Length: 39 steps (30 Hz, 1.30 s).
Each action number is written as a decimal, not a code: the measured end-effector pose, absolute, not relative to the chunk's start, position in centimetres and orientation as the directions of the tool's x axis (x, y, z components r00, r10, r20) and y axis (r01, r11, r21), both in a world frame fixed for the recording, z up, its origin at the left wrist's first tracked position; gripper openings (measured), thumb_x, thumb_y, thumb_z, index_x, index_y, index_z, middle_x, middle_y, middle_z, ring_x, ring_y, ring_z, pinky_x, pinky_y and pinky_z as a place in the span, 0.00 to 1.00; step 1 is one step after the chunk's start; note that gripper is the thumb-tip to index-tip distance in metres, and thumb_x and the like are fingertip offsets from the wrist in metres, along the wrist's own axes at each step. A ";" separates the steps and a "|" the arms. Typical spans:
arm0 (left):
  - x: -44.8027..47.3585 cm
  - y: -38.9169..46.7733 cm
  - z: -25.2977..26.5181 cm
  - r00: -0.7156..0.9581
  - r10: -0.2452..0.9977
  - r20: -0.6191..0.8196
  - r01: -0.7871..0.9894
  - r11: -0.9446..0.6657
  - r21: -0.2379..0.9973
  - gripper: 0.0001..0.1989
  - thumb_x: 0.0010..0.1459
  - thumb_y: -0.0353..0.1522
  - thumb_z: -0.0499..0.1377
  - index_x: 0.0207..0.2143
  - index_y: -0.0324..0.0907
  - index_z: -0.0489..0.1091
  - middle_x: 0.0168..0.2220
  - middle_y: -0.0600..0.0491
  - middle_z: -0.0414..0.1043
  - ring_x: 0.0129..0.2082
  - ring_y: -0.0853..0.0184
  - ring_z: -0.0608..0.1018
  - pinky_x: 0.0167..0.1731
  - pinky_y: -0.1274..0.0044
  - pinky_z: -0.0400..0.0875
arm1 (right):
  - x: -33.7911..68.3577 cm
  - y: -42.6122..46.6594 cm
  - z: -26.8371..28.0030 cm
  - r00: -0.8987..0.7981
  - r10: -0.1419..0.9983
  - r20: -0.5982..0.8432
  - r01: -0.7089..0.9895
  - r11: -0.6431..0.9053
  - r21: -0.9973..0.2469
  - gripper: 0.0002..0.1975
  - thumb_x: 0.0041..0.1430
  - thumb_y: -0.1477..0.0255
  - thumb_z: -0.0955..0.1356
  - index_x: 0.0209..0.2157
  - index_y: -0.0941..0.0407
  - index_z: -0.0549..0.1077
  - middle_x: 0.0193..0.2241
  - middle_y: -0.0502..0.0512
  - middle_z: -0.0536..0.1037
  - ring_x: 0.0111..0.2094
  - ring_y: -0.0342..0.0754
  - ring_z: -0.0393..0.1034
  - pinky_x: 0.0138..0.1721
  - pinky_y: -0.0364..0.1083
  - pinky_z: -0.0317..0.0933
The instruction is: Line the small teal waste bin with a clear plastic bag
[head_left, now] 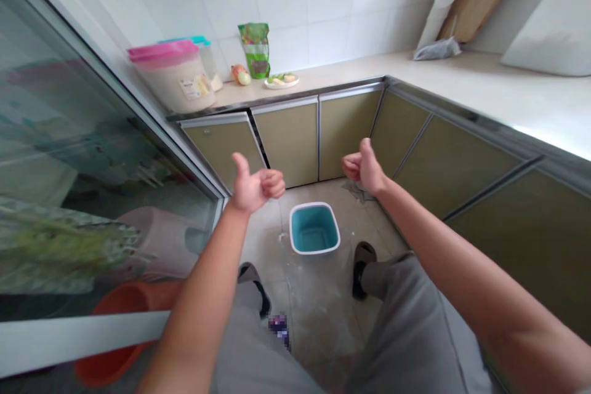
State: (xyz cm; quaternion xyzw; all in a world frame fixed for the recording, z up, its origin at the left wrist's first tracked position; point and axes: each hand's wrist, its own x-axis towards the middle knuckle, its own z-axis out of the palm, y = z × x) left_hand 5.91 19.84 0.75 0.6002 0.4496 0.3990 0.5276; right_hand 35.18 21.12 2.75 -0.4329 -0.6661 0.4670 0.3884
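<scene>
My left hand (255,186) and my right hand (364,167) are both held out in front of me as fists with the thumbs up. Neither holds anything. Below and between them a small blue bin with a white rim (314,229) stands on the tiled floor, empty as far as I can see. My legs in grey trousers and dark slippers flank the bin.
An L-shaped counter (484,89) with olive cabinet doors (289,141) runs along the back and right. On it sit a pink-lidded tub (174,76), a green bag (255,49), a plate of food (281,80) and a grey bag (436,49). A glass sliding door (83,154) is at left.
</scene>
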 end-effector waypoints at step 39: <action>1.2 20.6 -34.9 -0.150 0.890 -0.431 0.618 0.424 0.662 0.14 0.56 0.41 0.68 0.41 0.41 0.77 0.31 0.53 0.79 0.30 0.67 0.78 0.31 0.77 0.67 | 33.6 19.6 -31.9 -0.415 0.752 -0.511 0.909 0.328 -0.255 0.20 0.65 0.72 0.65 0.56 0.52 0.77 0.55 0.62 0.77 0.52 0.57 0.75 0.49 0.49 0.66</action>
